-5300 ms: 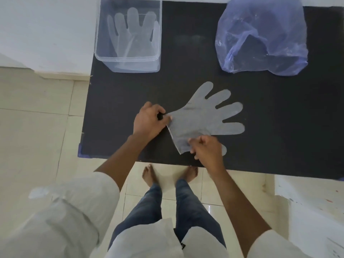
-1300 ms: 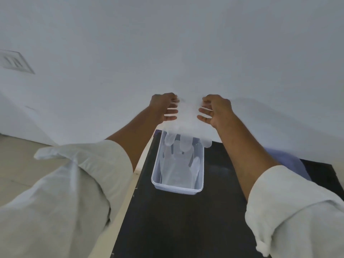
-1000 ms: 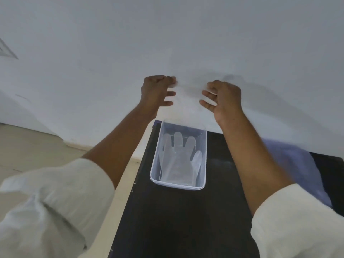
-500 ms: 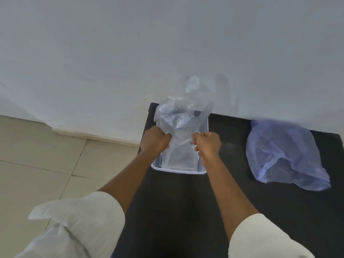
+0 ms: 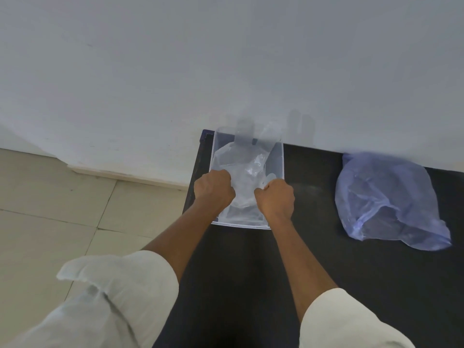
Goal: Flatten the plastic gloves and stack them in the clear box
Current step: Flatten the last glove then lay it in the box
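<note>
In the middle of the frame my left hand (image 5: pixel 213 188) and right hand (image 5: pixel 275 198) each grip one side of a crumpled plastic glove (image 5: pixel 244 172) over the clear box (image 5: pixel 280 159). Its fingers reach up past the far rim, blurred against the white wall (image 5: pixel 175 59). The box sits at the far left corner of the black desk (image 5: pixel 326 259), against the wall. At the right edge of the frame a bluish plastic bag (image 5: pixel 386 199) lies on the desk. Pale floor tiles (image 5: pixel 50 209) fill the lower left, and my rolled white sleeves (image 5: pixel 120 285) the bottom.
</note>
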